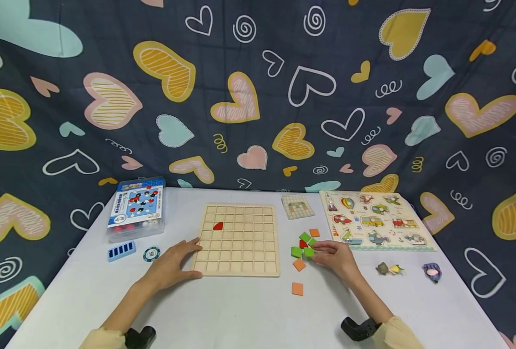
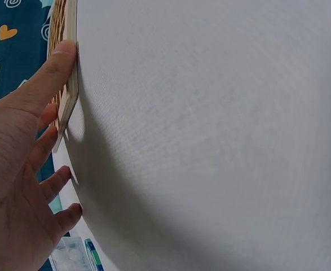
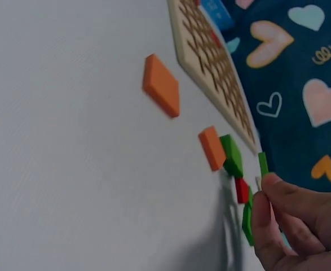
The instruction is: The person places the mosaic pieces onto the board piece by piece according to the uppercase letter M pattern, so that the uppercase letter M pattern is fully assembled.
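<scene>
Head view suggests an early stage: one red quarter-round tile [image 1: 218, 226] sits in the pale wooden grid board [image 1: 240, 247] mid-frame, the spread left hand [image 1: 175, 261] touching its edge, while right of centre the right hand [image 1: 337, 260] pinches a green tile [image 3: 263, 163], loose square orange tiles [image 1: 297, 289] unplaced.

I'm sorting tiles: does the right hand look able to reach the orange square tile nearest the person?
Probably yes: the orange square tile lies uncovered near the right hand, which apparently pinches a green tile.
</scene>
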Available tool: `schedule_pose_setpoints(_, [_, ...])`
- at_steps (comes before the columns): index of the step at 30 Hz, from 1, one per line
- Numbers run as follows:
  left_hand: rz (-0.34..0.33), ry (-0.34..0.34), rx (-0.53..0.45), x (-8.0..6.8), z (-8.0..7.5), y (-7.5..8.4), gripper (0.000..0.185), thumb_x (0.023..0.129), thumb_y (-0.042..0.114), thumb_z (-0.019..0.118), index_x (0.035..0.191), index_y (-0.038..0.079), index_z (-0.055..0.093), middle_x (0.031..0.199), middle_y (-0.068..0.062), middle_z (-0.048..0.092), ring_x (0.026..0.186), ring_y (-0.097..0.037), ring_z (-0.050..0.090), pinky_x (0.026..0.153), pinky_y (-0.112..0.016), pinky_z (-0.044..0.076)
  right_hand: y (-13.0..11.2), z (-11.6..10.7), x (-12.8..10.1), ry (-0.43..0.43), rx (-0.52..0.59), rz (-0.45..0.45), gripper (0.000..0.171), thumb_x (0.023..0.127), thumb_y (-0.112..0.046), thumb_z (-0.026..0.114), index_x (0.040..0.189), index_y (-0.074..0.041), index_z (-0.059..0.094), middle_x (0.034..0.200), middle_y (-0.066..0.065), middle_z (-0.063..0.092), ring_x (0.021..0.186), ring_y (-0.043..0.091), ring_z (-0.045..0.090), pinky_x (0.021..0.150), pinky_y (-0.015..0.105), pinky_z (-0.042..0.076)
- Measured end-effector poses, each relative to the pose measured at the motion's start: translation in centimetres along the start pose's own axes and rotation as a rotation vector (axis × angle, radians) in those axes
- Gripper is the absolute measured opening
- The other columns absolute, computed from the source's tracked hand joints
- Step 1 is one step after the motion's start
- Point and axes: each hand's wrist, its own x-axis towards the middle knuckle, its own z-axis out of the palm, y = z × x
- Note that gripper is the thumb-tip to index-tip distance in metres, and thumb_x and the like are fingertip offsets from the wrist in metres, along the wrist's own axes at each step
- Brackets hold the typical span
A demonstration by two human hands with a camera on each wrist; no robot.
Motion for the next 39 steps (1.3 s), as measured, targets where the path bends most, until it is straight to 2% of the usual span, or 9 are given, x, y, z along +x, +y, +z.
schedule_pose_setpoints(5, [0.002, 0.001, -0.002, 0.0, 0.1, -0.1, 0.067, 0.073, 0.041, 0.080, 0.127, 0.008, 0.058, 0.146, -0.016, 0.043, 0.130, -0.047, 0.038, 0.104, -0.063, 0.035, -0.6, 1.2, 0.9, 0.001, 0.033, 0.003, 0.033, 0.081, 0.004, 0.072, 0.112, 0.012, 0.063, 0.105, 0.023, 0.069, 0.088, 0.018, 0.070, 0.072, 0.025, 0.059])
schedule_pose_setpoints(15, [-0.003, 0.003, -0.006, -0.1, 0.1, -0.1, 0.068, 0.072, 0.041, 0.081, 0.127, 0.009, 0.058, 0.146, -0.015, 0.044, 0.131, -0.047, 0.038, 0.104, -0.062, 0.034, -1.1, 3.6, 3.1, 0.003, 0.112, 0.082, 0.033, 0.082, 0.001, 0.072, 0.114, 0.008, 0.064, 0.107, 0.019, 0.069, 0.084, 0.011, 0.068, 0.070, 0.022, 0.058])
schedule_pose_setpoints(23, [-0.010, 0.000, -0.011, 0.0, 0.2, -0.3, 0.068, 0.072, 0.043, 0.080, 0.127, 0.010, 0.058, 0.147, -0.014, 0.043, 0.131, -0.046, 0.037, 0.104, -0.062, 0.034, -2.2, 6.1, 5.1, 0.002, 0.163, 0.066, 0.032, 0.079, 0.006, 0.073, 0.110, 0.008, 0.066, 0.104, 0.020, 0.070, 0.082, 0.014, 0.069, 0.072, 0.029, 0.060])
schedule_pose_setpoints(26, [-0.013, -0.001, -0.011, 0.0, 0.3, -0.4, 0.068, 0.072, 0.043, 0.080, 0.127, 0.010, 0.058, 0.147, -0.014, 0.043, 0.131, -0.046, 0.037, 0.105, -0.062, 0.034, -2.5, 7.1, 5.9, -0.011, 0.176, 0.027, 0.032, 0.077, 0.008, 0.073, 0.108, 0.009, 0.067, 0.101, 0.019, 0.071, 0.081, 0.015, 0.070, 0.070, 0.029, 0.060])
schedule_pose_setpoints(32, [-0.014, 0.006, -0.020, -0.1, 0.2, -0.3, 0.067, 0.072, 0.041, 0.081, 0.126, 0.009, 0.058, 0.146, -0.014, 0.043, 0.131, -0.046, 0.037, 0.105, -0.062, 0.034, -2.8, 9.1, 7.4, -0.090, 0.213, -0.104, 0.033, 0.078, 0.010, 0.070, 0.110, 0.013, 0.064, 0.105, 0.024, 0.069, 0.083, 0.018, 0.069, 0.070, 0.029, 0.060])
schedule_pose_setpoints(39, [-0.009, 0.008, -0.031, -0.1, 0.3, -0.2, 0.066, 0.072, 0.039, 0.081, 0.126, 0.009, 0.058, 0.146, -0.014, 0.044, 0.131, -0.047, 0.038, 0.105, -0.062, 0.034, -3.2, 11.2, 9.1, -0.131, 0.165, -0.173, 0.032, 0.080, 0.006, 0.071, 0.111, 0.009, 0.066, 0.106, 0.024, 0.068, 0.091, 0.025, 0.069, 0.075, 0.031, 0.059])
